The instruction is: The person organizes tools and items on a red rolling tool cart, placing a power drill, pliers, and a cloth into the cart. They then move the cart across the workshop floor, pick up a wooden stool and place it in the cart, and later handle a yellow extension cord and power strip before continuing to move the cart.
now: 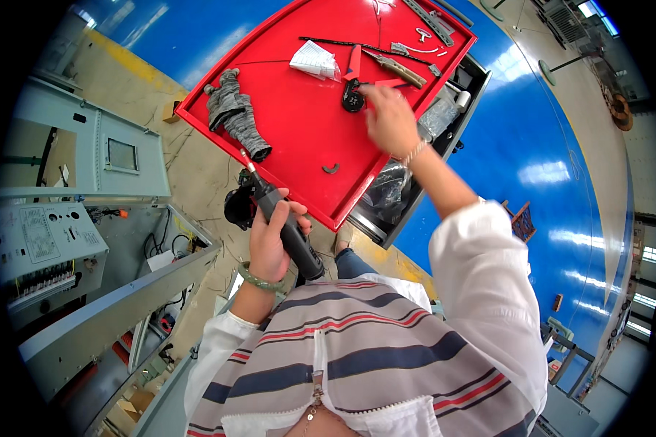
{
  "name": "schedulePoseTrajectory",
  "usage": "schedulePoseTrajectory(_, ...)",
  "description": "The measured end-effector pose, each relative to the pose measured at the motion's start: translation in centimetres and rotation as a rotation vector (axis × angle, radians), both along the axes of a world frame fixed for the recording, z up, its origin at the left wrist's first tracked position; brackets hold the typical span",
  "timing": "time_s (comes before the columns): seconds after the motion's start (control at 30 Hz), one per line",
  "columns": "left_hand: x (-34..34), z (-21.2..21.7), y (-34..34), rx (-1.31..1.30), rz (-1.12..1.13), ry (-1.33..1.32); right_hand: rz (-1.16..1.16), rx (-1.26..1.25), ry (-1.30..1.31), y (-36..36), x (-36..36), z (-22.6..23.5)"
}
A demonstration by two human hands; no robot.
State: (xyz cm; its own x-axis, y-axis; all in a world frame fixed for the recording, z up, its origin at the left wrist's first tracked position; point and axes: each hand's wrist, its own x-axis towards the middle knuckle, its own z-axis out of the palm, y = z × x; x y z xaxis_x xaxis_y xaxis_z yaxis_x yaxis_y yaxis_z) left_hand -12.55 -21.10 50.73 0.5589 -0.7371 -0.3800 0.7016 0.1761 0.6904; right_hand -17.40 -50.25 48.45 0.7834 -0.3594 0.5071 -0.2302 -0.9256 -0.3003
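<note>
My left hand [271,244] is wrapped round a black handheld electric screwdriver [293,237], its thin bit pointing up and away past the near left edge of the red cart top [310,153]. Over the cart my right hand [390,120] reaches forward with fingers stretched out. Its fingertips are at the black head of a red-handled hand tool [353,96], and I cannot tell whether they touch it. A knife-like tool with a tan handle [401,71] lies just beyond that hand. Grey patterned gloves or sleeves [235,116] lie at the cart's left.
A white paper packet [315,60], a black rod [372,47] and a small dark curved piece [331,168] lie on the cart. An open drawer [390,193] with plastic bags juts out at its right. A grey metal cabinet [131,273] with wiring stands at left.
</note>
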Motion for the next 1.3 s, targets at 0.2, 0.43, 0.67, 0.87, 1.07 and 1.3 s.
schedulePoseTrajectory(0.2,1.2,1.4,-4.3,0.034,-0.057,-0.054,0.002,-0.267,0.596,-7.2,2.8,-2.0)
schedulePoseTrajectory(0.43,4.2,-1.4,-10.6,0.341,0.002,-0.497,0.264,0.115,0.446,-7.3,1.6,0.5)
schedulePoseTrajectory(0.67,4.6,-4.4,-13.0,0.636,0.005,-1.039,0.160,0.511,0.147,-3.0,-1.5,5.3)
schedulePoseTrajectory(0.87,3.7,-3.9,-12.4,0.669,-0.030,-1.230,0.082,0.840,0.072,0.3,-4.1,6.9)
schedulePoseTrajectory(1.07,2.7,0.9,-5.4,0.030,0.096,-0.596,0.275,1.296,0.149,5.6,-4.9,9.5)
schedulePoseTrajectory(1.3,-1.0,-1.9,5.0,0.168,0.149,-0.316,0.451,1.613,0.471,17.4,-2.3,7.9)
